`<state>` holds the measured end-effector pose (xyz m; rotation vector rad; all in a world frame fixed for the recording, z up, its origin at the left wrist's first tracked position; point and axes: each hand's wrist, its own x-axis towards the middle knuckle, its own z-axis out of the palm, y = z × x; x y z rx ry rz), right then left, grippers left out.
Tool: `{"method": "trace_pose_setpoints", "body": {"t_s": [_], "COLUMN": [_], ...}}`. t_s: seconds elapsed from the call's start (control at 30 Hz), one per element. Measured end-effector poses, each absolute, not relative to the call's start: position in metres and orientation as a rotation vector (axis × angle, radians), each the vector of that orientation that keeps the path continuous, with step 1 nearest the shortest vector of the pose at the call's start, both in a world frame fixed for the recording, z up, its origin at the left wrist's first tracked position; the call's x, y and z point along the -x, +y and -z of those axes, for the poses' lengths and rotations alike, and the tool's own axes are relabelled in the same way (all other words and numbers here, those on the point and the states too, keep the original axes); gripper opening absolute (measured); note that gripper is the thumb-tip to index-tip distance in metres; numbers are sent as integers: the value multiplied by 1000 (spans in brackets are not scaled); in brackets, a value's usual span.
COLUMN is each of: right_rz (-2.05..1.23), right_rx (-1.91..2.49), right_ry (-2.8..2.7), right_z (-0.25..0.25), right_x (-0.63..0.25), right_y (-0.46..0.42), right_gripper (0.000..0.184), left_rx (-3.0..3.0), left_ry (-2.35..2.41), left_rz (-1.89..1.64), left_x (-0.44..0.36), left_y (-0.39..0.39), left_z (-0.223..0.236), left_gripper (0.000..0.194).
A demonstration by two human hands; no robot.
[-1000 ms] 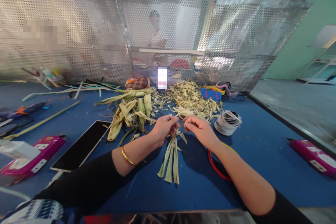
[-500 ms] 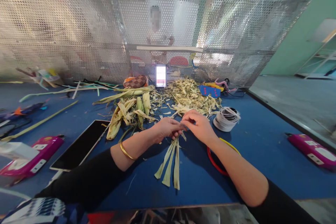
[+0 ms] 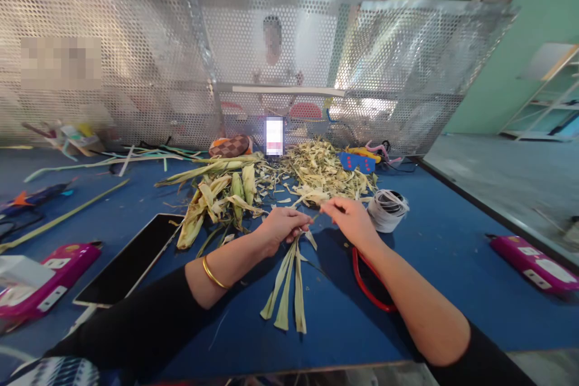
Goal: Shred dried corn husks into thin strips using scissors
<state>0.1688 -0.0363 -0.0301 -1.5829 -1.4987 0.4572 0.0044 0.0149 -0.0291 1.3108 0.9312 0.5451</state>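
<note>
My left hand (image 3: 281, 231) is closed around the top of a bunch of pale green corn husk strips (image 3: 284, 292). The strips fan out downward over the blue table (image 3: 217, 332). Just to the right, my right hand (image 3: 351, 221) pinches the tip of a thin greenish strand (image 3: 316, 216) that stretches from the left fingertips. A small gap separates the two hands. Beneath my right forearm lies a red-handled tool (image 3: 368, 289), partly covered. A spool of white cord (image 3: 388, 210) stands beside my right wrist.
Behind my hands lie whole corn husks (image 3: 215, 199) and a heap of husk scraps (image 3: 328, 169). A black-screened tablet (image 3: 129, 262) and a magenta power strip (image 3: 54, 274) are on the left, another power strip (image 3: 534, 262) far right. A lit phone (image 3: 274, 136) leans before a perforated metal screen (image 3: 149, 72).
My right hand has pulled a little away to the right from my left, and the thin strand now shows between them. The view has shifted slightly.
</note>
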Motion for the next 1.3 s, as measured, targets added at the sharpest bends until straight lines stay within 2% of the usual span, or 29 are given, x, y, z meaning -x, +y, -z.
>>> {"method": "trace_pose_setpoints", "body": {"t_s": [0.13,0.27,0.5,0.7,0.87,0.97,1.1,1.2,1.3], "right_rz": [-630,-582,-651,-726,-800,-818,-1107,-1295,-1287], "right_rx": [1710,1758,1661,1579,1525,1501,1405,1338,1312], "right_ry": [-1651,-1643,-1596,-1671,-1808,-1515,-967,-981,-1033], "right_z": [29,37,45,37,31,33,38,38,37], "right_x": [-161,-149,-152,-159,-160,-159,-153,-147,-144], "right_y": [-41,-39,-35,-38,-41,-39,-36,-36,-37], "right_gripper": [19,18,29,23,19,9,28,22,13], "left_rx": [-1197,-1165,-1134,-1265,-1419,-1431,-1379,-1324,-1316], "left_ry": [927,884,901,1012,1058,1016,896,840,835], "left_rz": [-547,-519,-535,-600,-629,-593,-531,-498,-503], "left_x": [-3,-1,-1,0,4,5,5,5,5], "left_y": [20,21,21,21,21,21,23,24,23], "left_z": [31,30,30,30,21,17,18,20,20], "left_gripper": [18,18,21,23,16,17,24,26,26]}}
